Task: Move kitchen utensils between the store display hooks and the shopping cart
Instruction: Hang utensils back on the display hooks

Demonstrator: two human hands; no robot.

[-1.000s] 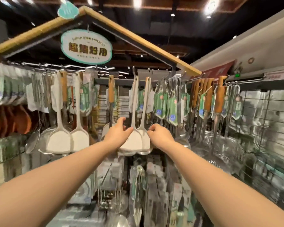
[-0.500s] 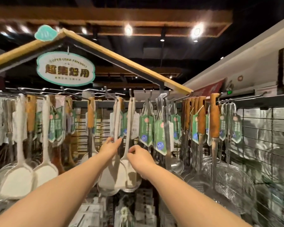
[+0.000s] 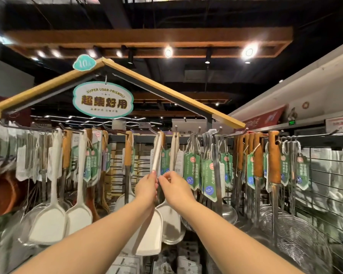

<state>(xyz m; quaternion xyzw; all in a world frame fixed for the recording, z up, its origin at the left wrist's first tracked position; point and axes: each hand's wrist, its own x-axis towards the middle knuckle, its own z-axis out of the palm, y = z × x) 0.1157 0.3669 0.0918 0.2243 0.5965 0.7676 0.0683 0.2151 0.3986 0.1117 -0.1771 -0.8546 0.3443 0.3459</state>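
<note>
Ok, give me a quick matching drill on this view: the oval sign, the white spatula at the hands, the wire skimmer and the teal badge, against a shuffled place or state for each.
Things:
1. oval sign
2. white spatula
3. wire skimmer
4. teal badge

Places or states:
A. sits on top of the display's roof ridge
B. gripped at its handle by the left hand
C. low at the far right
D. hangs beneath the roof ridge

Pairs: 1-D, 2-B, 3-C, 4-A
</note>
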